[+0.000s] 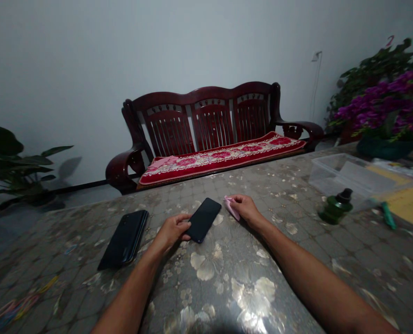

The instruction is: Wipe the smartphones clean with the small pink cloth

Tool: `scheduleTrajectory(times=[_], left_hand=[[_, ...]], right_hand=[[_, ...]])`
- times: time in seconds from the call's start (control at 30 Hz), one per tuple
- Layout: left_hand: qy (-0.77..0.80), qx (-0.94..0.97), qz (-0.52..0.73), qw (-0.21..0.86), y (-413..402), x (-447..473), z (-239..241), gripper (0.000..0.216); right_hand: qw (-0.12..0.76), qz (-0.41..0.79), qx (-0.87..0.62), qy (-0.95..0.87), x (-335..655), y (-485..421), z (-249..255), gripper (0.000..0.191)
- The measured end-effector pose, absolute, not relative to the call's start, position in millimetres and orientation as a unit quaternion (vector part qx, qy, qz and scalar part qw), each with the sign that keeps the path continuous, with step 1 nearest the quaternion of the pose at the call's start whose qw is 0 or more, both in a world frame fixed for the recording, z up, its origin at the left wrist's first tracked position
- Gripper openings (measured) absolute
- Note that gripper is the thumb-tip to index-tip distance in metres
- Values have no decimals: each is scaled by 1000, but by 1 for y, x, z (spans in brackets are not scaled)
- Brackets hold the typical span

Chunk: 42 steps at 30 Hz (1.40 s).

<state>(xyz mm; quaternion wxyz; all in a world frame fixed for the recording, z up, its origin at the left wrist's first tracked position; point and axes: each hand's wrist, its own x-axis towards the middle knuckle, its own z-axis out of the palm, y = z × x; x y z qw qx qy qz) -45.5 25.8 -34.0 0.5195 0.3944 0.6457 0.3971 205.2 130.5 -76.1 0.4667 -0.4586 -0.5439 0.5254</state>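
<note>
A black smartphone (pixel 205 220) lies tilted on the patterned table, its dark screen facing up. My left hand (pixel 173 230) grips its left edge between thumb and fingers. Just right of the phone, my right hand (pixel 247 209) pinches a small pink cloth (pixel 231 208), which hangs at the tabletop and does not touch the phone. To the left of my left hand rests a stack of dark phones (pixel 124 239), the top one with its camera side up.
On the right stand a green spray bottle (pixel 335 206), a clear plastic box (pixel 345 174), a green tool (pixel 388 215) and purple flowers (pixel 387 106). Colourful bands (pixel 20 306) lie at the lower left. Beyond the table (pixel 282 190) is a red wooden bench (pixel 209 120).
</note>
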Motion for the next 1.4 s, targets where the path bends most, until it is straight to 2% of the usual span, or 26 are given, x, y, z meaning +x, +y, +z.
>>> scheduleTrajectory(times=[0.2, 0.3, 0.5, 0.63, 1.27, 1.4], left_hand=[[583, 459, 365, 562, 9, -42, -38, 87], [580, 520, 338, 528, 2, -35, -39, 95], [649, 635, 257, 331, -8, -20, -37, 76], [656, 677, 204, 262, -14, -12, -33, 73], [668, 701, 136, 211, -21, 4, -27, 57], [662, 704, 153, 204, -22, 5, -25, 55]], right_hand=[[461, 522, -463, -549, 204, 130, -76, 32], [448, 499, -465, -578, 202, 129, -77, 29], [427, 443, -449, -649, 197, 126, -80, 27], [421, 446, -452, -648, 196, 127, -83, 29], [420, 424, -443, -668, 198, 131, -95, 34], [413, 433, -451, -662, 201, 131, -93, 34]])
